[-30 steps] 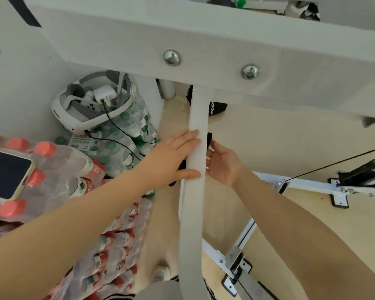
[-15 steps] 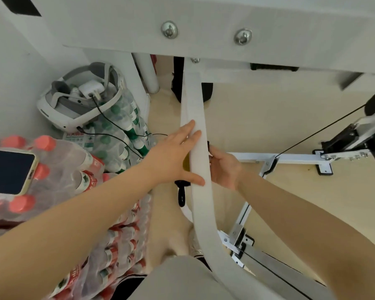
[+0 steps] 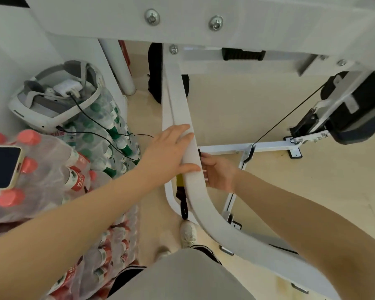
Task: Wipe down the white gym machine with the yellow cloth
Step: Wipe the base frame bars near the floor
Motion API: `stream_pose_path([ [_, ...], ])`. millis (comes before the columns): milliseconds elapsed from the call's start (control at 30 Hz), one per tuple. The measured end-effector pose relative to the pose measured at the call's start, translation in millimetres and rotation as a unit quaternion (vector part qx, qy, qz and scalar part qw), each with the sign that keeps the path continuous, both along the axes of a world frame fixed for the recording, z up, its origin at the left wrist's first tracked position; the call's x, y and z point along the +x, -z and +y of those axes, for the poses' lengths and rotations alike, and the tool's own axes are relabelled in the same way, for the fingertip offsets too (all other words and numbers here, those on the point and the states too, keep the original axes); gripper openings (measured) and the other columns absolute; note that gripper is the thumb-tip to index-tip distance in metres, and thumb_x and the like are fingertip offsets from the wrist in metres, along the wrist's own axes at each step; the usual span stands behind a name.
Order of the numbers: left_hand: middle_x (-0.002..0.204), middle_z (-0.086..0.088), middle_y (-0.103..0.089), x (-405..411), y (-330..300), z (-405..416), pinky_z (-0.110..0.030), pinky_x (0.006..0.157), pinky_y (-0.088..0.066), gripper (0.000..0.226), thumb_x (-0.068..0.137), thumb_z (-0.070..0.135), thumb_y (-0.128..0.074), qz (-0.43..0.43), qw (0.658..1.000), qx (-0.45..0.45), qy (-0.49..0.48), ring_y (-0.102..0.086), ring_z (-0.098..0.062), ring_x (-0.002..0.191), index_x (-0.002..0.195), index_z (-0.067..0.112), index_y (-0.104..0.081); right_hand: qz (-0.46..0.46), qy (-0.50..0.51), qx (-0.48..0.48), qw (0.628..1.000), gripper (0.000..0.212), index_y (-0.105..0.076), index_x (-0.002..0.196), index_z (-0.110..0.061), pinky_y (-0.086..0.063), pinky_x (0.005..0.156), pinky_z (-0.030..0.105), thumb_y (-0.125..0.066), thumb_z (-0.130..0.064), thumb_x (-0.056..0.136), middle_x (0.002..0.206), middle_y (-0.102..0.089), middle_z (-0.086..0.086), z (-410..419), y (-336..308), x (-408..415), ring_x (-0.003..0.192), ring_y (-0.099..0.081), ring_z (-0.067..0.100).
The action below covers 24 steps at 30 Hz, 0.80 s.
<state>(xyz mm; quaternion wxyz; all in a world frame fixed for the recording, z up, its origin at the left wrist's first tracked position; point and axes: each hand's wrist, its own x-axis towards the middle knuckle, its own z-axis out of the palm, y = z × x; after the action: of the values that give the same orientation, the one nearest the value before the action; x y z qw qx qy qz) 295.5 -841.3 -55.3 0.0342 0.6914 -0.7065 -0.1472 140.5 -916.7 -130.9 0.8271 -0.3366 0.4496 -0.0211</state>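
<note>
— Both hands have slid a little further down the curved white metal bar of the gym machine (image 3: pixel 191 161) since half a second ago, and more of the frame under the top plate shows.

— How does the left hand (image 3: pixel 167 152) lie?

— Its grip is spread: straight fingers flat across the bar's front face, thumb (image 3: pixel 188 168) along the lower edge.

— And the right hand (image 3: pixel 220 173)?

— It reaches behind the bar's right edge with fingers curled. Whether that grip pinches anything, I cannot tell; the bar hides the fingertips.

— Where is the yellow cloth (image 3: pixel 179 180)?

— Only a small yellow strip shows just below the left hand, between the two white bars, with a black strap (image 3: pixel 183 204) hanging beneath it.

— What lies on the left?

— Shrink-wrapped packs of red-capped bottles (image 3: pixel 52 169), a dark-screened phone (image 3: pixel 2 166) on top, and a white headset (image 3: pixel 52 98) on green-capped bottles (image 3: pixel 108 126).
</note>
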Motion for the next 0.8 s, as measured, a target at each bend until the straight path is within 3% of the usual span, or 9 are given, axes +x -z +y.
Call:
stream_pose_path([
  [67,0.154,0.000,-0.007,-6.6,1.6,9.8,-0.034,0.110,-0.013,0.094,0.076,0.066,-0.052,-0.010,1.000,0.015,-0.011,-0.010,-0.020,0.139,0.148,0.016,-0.015,0.004,0.035,0.009,0.999,0.037,-0.051,0.130,-0.012,-0.041,0.097,0.045,-0.038,-0.025,0.098,0.111,-0.056,0.012,-2.9,2.0,12.8,0.098,-0.054,0.028],
  [133,0.155,-0.001,-0.003,-10.7,3.7,21.0,-0.034,0.111,-0.012,0.104,0.071,0.070,-0.053,-0.012,0.999,0.033,-0.010,-0.007,-0.020,0.140,0.148,0.016,-0.008,0.011,0.026,0.012,1.000,0.040,-0.051,0.130,-0.009,-0.035,0.103,0.049,-0.040,-0.029,0.097,0.117,-0.052,0.014,1.9,-0.1,7.7,0.106,-0.051,0.031],
  [333,0.155,-0.001,0.014,-32.6,8.0,46.0,-0.034,0.113,0.002,0.107,0.069,0.067,-0.060,0.100,0.992,0.067,-0.044,0.006,-0.018,0.143,0.148,0.018,-0.007,0.051,-0.106,0.058,0.991,0.041,-0.060,0.114,-0.012,-0.043,0.094,0.040,-0.052,-0.036,0.081,0.114,-0.055,0.011,46.2,5.3,-59.8,0.102,-0.055,0.027],
  [433,0.155,-0.002,0.012,-49.4,8.7,51.4,-0.033,0.113,0.005,0.099,0.073,0.063,-0.060,0.087,0.995,0.041,-0.032,0.012,-0.018,0.142,0.147,0.019,-0.011,0.058,-0.104,0.051,0.992,0.041,-0.060,0.110,-0.008,-0.039,0.093,0.039,-0.060,-0.030,0.075,0.112,-0.052,0.014,50.3,2.9,-64.8,0.097,-0.052,0.028],
  [500,0.155,-0.001,0.006,-52.9,10.6,53.4,-0.032,0.112,0.003,0.095,0.075,0.060,-0.061,0.102,0.994,0.035,-0.034,0.009,-0.018,0.142,0.146,0.018,-0.014,0.054,-0.107,0.032,0.992,0.042,-0.057,0.118,-0.006,-0.039,0.092,0.038,-0.057,-0.024,0.080,0.113,-0.051,0.014,41.0,-1.6,-53.7,0.098,-0.049,0.028],
  [567,0.155,0.000,0.003,-52.8,11.7,55.6,-0.031,0.112,0.002,0.094,0.076,0.058,-0.061,0.120,0.992,0.029,-0.037,0.006,-0.016,0.142,0.146,0.017,-0.015,0.047,-0.098,-0.010,0.994,0.042,-0.051,0.130,-0.007,-0.049,0.078,0.033,-0.045,-0.014,0.089,0.106,-0.053,0.010,31.6,-8.6,-36.6,0.090,-0.052,0.023],
  [667,0.156,-0.001,0.002,-53.4,14.1,58.9,-0.031,0.113,0.000,0.091,0.078,0.057,-0.060,0.124,0.991,0.014,-0.044,0.005,-0.016,0.143,0.146,0.015,-0.015,0.066,-0.106,-0.061,0.990,0.038,-0.051,0.130,-0.010,-0.052,0.060,0.027,-0.037,-0.006,0.095,0.087,-0.063,0.001,26.3,-16.1,-22.9,0.071,-0.062,0.013],
  [733,0.155,-0.003,-0.003,-55.8,16.1,63.9,-0.031,0.113,-0.005,0.085,0.079,0.056,-0.058,0.121,0.992,-0.009,-0.045,0.000,-0.018,0.142,0.144,0.015,-0.020,0.091,-0.171,-0.086,0.977,0.035,-0.052,0.128,-0.013,-0.051,0.060,0.024,-0.037,-0.005,0.097,0.078,-0.066,-0.005,30.8,-21.0,-36.1,0.065,-0.063,0.007],
  [800,0.153,-0.003,-0.012,-59.2,18.1,69.8,-0.031,0.112,-0.009,0.083,0.079,0.056,-0.057,0.120,0.991,-0.039,-0.038,-0.007,-0.020,0.140,0.142,0.014,-0.024,0.130,-0.255,-0.095,0.954,0.035,-0.053,0.129,-0.015,-0.052,0.071,0.026,-0.042,-0.005,0.097,0.091,-0.066,-0.001,40.6,-25.0,-61.9,0.074,-0.061,0.010],
])
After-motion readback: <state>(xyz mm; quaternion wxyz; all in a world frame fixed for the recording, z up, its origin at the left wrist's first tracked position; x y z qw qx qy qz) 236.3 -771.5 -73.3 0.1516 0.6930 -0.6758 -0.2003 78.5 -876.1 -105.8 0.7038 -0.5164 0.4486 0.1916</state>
